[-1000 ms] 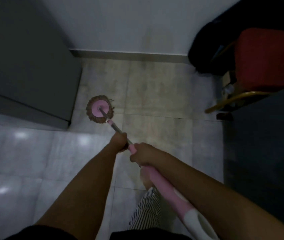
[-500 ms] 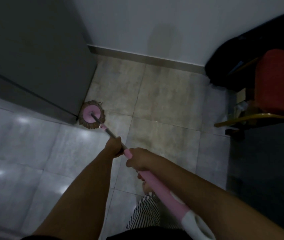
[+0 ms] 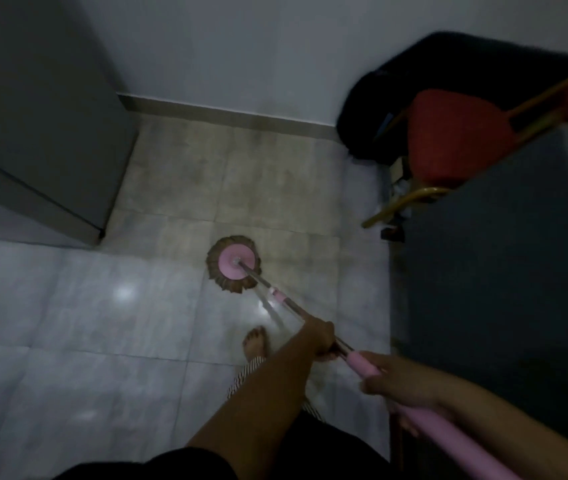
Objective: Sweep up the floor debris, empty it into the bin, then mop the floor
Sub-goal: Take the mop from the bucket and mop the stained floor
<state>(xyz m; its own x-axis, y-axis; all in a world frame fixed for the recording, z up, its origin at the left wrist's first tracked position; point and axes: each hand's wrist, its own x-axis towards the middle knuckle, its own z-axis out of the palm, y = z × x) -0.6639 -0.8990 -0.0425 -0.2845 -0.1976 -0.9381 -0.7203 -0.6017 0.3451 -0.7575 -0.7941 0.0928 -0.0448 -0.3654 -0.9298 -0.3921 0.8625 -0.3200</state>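
The glossy pale-grey tiled floor (image 3: 68,323) fills most of this dim corner. It shines with spots of light toward the left and turns duller and beige toward the plain white wall (image 3: 241,46) at the back. A tall flat grey panel (image 3: 33,116) closes off the left; I cannot tell whether it is a door or a cupboard side. A dark grey cabinet (image 3: 483,271) stands along the right. In the far right corner sits a bulky black bag (image 3: 396,81), and just in front of it a chair (image 3: 455,133) with a red padded seat and a gold metal frame.

Out in the middle of the floor, well apart from the furniture, is the long mop (image 3: 277,295). Its round pink plastic head (image 3: 232,263), fringed in brown, lies flat on the tiles. A thin metal shaft (image 3: 296,308) rises from it at a slant into a thicker pink sleeve (image 3: 448,427).

To my eye it is a light, stiff pole with a soft, draggy end that may swivel at its joint, so two spaced grips give the best leverage. That is how the person has it, hands apart. The left hand (image 3: 318,337) is wrapped round the bare metal lower down, and the right hand (image 3: 403,386) is wrapped round the pink sleeve nearer the body. The metal is probably the slicker hold.

A bare foot (image 3: 254,341) stands on the tiles just beside the shaft, on floor that looks as if it could be slippery.
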